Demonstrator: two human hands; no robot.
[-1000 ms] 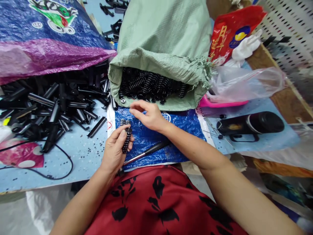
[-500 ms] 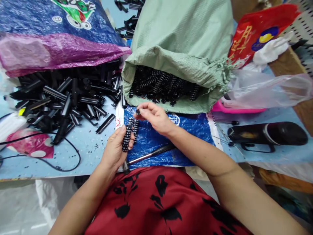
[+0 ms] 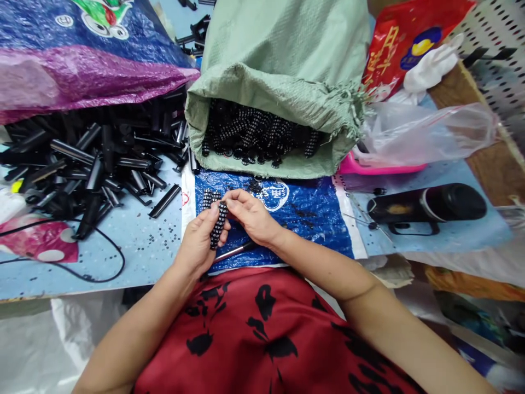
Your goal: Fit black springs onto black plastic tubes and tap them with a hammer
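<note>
My left hand [image 3: 199,236] is closed around a black roller [image 3: 218,229] covered in rows of small white characters, held nearly upright. At the roller's top end, the fingertips of my right hand [image 3: 251,214] are pinched together; what is between them is too small to make out. Behind my left fingers, similar black rollers [image 3: 210,197] lie on a blue plastic sheet [image 3: 315,219]. Just beyond my hands, the open mouth of a pale green woven sack [image 3: 279,93] shows many more rollers inside. A hammer [image 3: 234,251] lies under my hands, its head hidden.
Black plastic parts [image 3: 94,158] are heaped at the left under a blue and purple bag [image 3: 94,65]. A black cable [image 3: 118,246] loops near the table's front edge. At the right are a black flask [image 3: 426,208], a pink tray [image 3: 381,168] and a clear plastic bag [image 3: 426,134].
My right hand has come down and closer to my left, bringing its pinched fingers to the roller's top end. The view has shifted slightly to the right.
</note>
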